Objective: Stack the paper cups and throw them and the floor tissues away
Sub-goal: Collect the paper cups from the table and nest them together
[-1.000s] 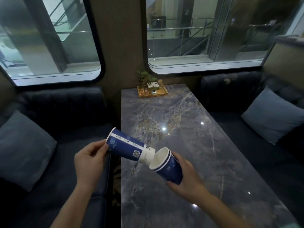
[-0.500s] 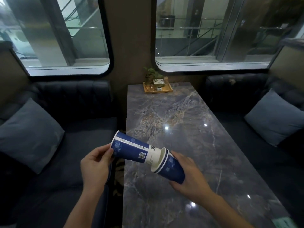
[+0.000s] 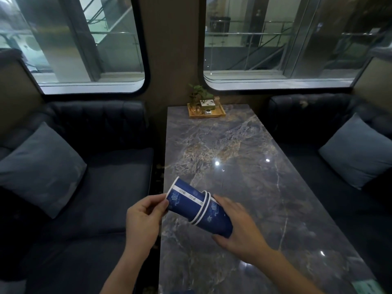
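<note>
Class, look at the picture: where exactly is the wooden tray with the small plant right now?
The wooden tray sits at the far end of the marble table, against the wall between the two windows, well beyond both hands.

The booth is dim; most light comes through the two windows [image 3: 275, 39] behind the table [image 3: 244, 177], pale and greenish. Small white glare spots dot the glossy tabletop, one at its middle, others toward its right edge. The sofas on either side of the table sink into near-black shadow. Wide-angle bending curves the window frames. The hands in front look slightly soft.
</note>
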